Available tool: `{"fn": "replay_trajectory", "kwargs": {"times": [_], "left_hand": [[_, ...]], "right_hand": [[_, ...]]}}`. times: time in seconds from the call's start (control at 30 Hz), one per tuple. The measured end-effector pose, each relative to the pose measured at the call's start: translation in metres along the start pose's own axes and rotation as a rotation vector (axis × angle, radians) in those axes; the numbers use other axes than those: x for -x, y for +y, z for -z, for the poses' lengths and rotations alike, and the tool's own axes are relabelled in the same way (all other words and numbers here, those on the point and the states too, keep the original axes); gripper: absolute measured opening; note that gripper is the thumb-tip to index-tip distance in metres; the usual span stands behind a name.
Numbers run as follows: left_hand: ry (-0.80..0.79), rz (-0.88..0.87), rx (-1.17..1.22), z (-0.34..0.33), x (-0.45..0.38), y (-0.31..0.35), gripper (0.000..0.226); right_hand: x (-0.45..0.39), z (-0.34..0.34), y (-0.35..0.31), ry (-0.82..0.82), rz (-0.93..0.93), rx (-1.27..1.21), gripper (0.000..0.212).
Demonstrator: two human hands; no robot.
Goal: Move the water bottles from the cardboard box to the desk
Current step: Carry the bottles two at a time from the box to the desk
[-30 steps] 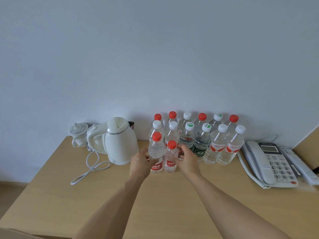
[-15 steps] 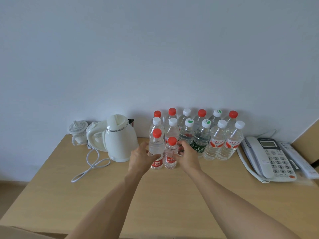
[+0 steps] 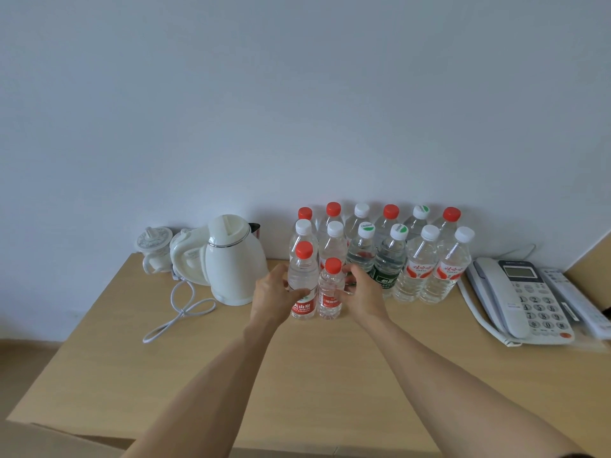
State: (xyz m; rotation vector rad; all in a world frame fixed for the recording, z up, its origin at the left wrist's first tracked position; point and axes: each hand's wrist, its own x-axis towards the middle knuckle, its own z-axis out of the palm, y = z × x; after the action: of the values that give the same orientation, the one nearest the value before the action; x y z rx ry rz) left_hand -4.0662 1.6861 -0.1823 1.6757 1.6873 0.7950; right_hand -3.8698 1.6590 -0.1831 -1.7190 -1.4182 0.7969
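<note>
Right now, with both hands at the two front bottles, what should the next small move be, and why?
Probably let go and draw both hands back. The left hand and right hand flank two red-capped bottles, both upright on the desk.

Cardboard box cut off at bottom-left edge; remote partly cropped.
</note>
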Motion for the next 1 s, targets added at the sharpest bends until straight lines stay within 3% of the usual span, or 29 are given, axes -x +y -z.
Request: {"fn": "replay_trajectory", "kwargs": {"times": [0.47, 1.0], "left_hand": [[-0.026, -0.001, -0.033, 0.008, -0.001, 0.003, 0.062], [0.034, -0.007, -0.023, 0.007, -0.001, 0.012, 0.053]], "right_hand": [[-0.001, 0.004, 0.002, -0.012, -0.009, 0.026, 0.051], [-0.007, 0.005, 0.003, -0.030, 0.013, 0.070, 0.041]]}}
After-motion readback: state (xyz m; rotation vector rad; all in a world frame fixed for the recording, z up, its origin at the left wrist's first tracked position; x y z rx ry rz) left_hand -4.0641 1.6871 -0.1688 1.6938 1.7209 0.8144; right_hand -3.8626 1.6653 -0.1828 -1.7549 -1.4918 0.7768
